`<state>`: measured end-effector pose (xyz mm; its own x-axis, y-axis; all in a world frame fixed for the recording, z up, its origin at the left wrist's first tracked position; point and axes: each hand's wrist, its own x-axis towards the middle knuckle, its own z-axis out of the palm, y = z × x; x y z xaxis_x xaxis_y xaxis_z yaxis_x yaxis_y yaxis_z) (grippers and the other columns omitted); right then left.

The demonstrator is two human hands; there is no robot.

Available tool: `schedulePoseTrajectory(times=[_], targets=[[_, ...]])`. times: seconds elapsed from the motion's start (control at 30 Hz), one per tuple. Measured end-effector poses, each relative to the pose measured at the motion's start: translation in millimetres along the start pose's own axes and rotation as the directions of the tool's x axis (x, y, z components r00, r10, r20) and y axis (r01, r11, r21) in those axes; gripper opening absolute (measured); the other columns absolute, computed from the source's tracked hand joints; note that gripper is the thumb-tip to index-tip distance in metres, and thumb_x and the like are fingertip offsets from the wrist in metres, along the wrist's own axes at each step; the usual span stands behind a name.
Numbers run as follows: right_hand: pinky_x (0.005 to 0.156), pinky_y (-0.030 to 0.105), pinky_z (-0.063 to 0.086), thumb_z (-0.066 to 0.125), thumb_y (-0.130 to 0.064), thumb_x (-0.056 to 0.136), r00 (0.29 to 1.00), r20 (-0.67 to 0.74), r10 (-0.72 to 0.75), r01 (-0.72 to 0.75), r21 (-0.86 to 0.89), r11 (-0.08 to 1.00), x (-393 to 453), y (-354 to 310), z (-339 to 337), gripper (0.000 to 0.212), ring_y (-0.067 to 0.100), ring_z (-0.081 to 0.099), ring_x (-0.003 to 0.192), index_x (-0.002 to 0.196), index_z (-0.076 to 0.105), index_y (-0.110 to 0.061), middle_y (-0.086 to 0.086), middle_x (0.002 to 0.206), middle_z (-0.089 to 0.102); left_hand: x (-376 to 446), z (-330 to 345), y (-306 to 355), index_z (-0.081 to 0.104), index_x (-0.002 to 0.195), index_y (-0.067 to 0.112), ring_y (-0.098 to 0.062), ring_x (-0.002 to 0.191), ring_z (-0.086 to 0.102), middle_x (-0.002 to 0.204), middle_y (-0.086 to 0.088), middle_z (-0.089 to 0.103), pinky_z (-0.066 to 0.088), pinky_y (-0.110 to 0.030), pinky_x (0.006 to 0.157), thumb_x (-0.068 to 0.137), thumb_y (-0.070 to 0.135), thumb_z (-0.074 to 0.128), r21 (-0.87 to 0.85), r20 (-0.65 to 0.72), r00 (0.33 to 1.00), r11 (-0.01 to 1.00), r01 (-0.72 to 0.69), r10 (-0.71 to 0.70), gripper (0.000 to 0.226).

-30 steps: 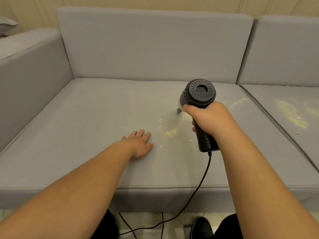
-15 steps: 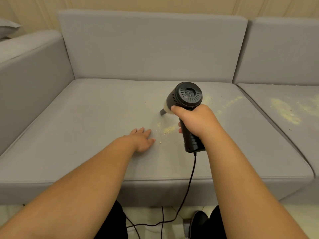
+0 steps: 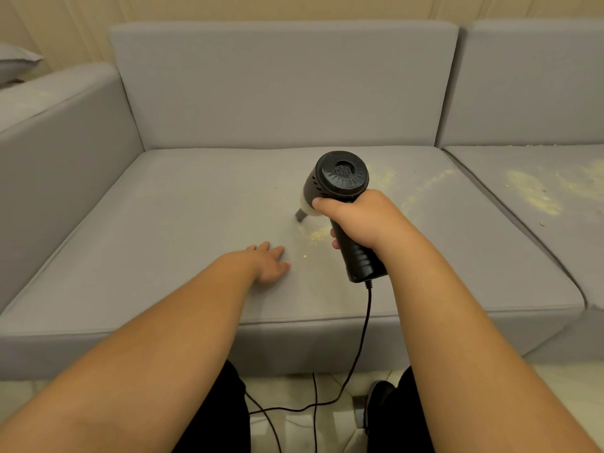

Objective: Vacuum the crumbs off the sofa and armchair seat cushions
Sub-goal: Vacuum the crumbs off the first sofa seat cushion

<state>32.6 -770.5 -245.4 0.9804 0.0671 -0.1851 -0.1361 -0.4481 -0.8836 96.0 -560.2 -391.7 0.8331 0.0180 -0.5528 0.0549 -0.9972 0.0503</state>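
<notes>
Near the seat cushion's (image 3: 163, 256) front edge, the left hand (image 3: 268, 261) lies flat, fingers straight. Just beyond, the right hand (image 3: 354, 220) grips the black handheld vacuum (image 3: 340, 194), nozzle down beside a crumb patch (image 3: 317, 235). Farther right, more crumbs (image 3: 531, 192) cover the neighbouring cushion (image 3: 523, 230).

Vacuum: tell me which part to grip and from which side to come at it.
Grip the vacuum by its ribbed black handle, coming from the near side, as the right hand does now. The handle slants back toward the person with the cord leaving its end, while the nozzle points down at the cushion.
</notes>
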Motion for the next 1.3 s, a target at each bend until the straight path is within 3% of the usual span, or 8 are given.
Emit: schedulePoseTrajectory(times=[0.27,0.57,0.73,0.87,1.03,1.1,1.23,1.3], targets=[[0.086,0.05,0.064,0.074,-0.048,0.087,0.984,-0.176,0.001,-0.005,-0.02,1.0,-5,5,-15,0.029,0.029,0.079,0.079,0.088,0.072,-0.019,0.007,0.077,0.078,-6,0,-4,0.0,0.167,0.028,-0.034,0.16,0.0,0.174,-0.005,-0.008,0.006,-0.051,0.128,0.109,0.058,0.026,0.009,0.003,1.0,1.0,-0.003,0.003,0.07],[0.074,0.039,0.065,0.078,-0.042,0.091,1.0,0.014,0.017,-0.017,0.016,1.0,-17,-4,-2,0.03,0.021,0.078,0.065,0.097,0.071,-0.013,0.01,0.085,0.078,-10,-1,1,0.0,0.167,0.03,-0.033,0.159,0.007,0.174,-0.004,-0.006,0.009,-0.05,0.128,0.108,0.058,0.029,0.011,0.021,1.0,1.0,0.01,-0.011,0.071],[0.076,0.039,0.065,0.076,-0.046,0.09,0.998,-0.061,-0.009,0.008,-0.012,1.0,-16,-4,-6,0.028,0.024,0.079,0.071,0.093,0.071,-0.019,0.008,0.085,0.078,-13,0,3,0.0,0.167,0.029,-0.032,0.159,0.007,0.174,-0.005,-0.005,0.01,-0.049,0.128,0.108,0.057,0.03,0.016,0.016,1.0,1.0,-0.002,0.002,0.071],[0.087,0.051,0.064,0.072,-0.052,0.081,0.991,-0.134,0.011,-0.024,-0.093,0.995,-16,-3,-13,0.035,0.031,0.078,0.083,0.091,0.072,-0.018,0.009,0.087,0.078,-13,2,-3,0.0,0.167,0.027,-0.031,0.16,0.006,0.174,-0.004,-0.006,0.009,-0.047,0.129,0.108,0.056,0.031,0.015,0.014,1.0,1.0,-0.006,0.006,0.072],[0.087,0.05,0.064,0.073,-0.05,0.082,0.998,-0.059,0.003,-0.01,-0.132,0.991,-22,-6,-7,0.033,0.032,0.077,0.082,0.089,0.072,-0.019,0.008,0.085,0.077,-13,1,-2,0.0,0.167,0.029,-0.031,0.16,0.007,0.174,-0.004,-0.005,0.009,-0.048,0.129,0.107,0.058,0.033,0.011,0.021,1.0,1.0,0.001,-0.001,0.074],[0.082,0.044,0.065,0.075,-0.047,0.087,1.0,-0.01,0.001,-0.002,-0.105,0.994,-23,-8,-6,0.031,0.028,0.079,0.076,0.088,0.072,-0.016,0.007,0.08,0.078,-14,0,1,0.0,0.166,0.03,-0.032,0.159,0.008,0.174,-0.005,-0.005,0.01,-0.049,0.128,0.106,0.059,0.033,0.014,0.024,1.0,1.0,0.004,-0.004,0.075],[0.052,0.025,0.058,0.077,-0.042,0.093,0.996,0.075,0.037,-0.037,-0.001,0.999,-30,-13,-11,0.029,0.018,0.074,0.057,0.095,0.07,-0.013,0.007,0.079,0.075,-15,0,4,0.0,0.166,0.031,-0.033,0.159,0.01,0.174,-0.005,-0.004,0.012,-0.051,0.128,0.106,0.058,0.035,0.011,0.034,0.999,1.0,0.007,-0.007,0.075],[0.053,0.025,0.059,0.076,-0.043,0.093,0.997,0.067,0.036,-0.036,-0.001,0.999,-32,-14,-12,0.029,0.018,0.075,0.058,0.095,0.069,-0.015,0.007,0.079,0.076,-15,0,2,0.0,0.166,0.031,-0.033,0.159,0.01,0.174,-0.005,-0.004,0.013,-0.051,0.128,0.106,0.058,0.036,0.009,0.027,1.0,1.0,0.006,-0.006,0.075]])
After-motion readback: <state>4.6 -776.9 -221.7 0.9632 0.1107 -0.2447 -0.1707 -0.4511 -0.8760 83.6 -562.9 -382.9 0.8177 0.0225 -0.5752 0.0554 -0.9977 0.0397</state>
